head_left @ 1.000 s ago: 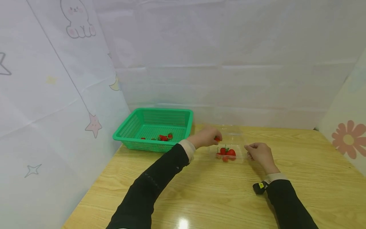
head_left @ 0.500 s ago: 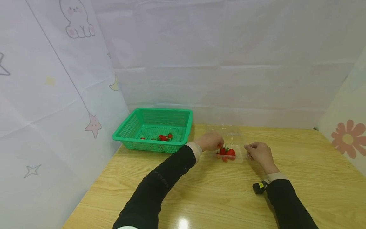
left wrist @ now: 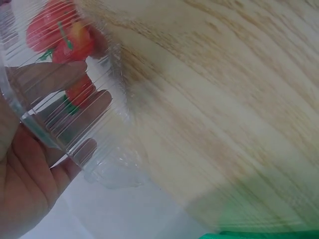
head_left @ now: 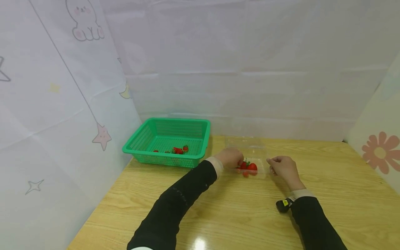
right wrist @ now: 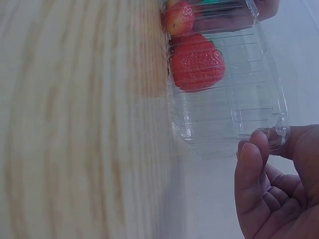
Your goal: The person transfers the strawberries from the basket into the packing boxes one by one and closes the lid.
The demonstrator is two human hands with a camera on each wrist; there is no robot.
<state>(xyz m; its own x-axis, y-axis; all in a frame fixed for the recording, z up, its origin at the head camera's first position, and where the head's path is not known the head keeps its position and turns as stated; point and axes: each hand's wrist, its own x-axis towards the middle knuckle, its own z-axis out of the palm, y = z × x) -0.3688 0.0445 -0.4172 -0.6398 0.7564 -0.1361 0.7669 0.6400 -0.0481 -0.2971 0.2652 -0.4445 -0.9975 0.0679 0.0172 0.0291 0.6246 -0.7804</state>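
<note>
A clear plastic box (head_left: pixel 263 166) stands on the table, its lid (head_left: pixel 244 141) raised at the back. Inside lie a large strawberry (right wrist: pixel 198 63) and a few other red fruits, one a smooth red-yellow one (right wrist: pixel 180 17). My left hand (head_left: pixel 230 158) reaches into the box's left side. Through the ribbed wall in the left wrist view, a small strawberry (left wrist: pixel 79 93) shows pinched between its thumb and a finger. My right hand (head_left: pixel 283 167) pinches the box's right rim between thumb and fingertips.
A green plastic basket (head_left: pixel 204 139) stands at the back left, with several strawberries (head_left: pixel 178 150) on its bottom. Fabric hangs behind the table and on both sides. A black wrist camera (head_left: pixel 282 206) sits on the right wrist.
My left hand has moved right and down into the box with the small strawberry. The right hand has stayed at the box's rim, and the basket has not moved.
</note>
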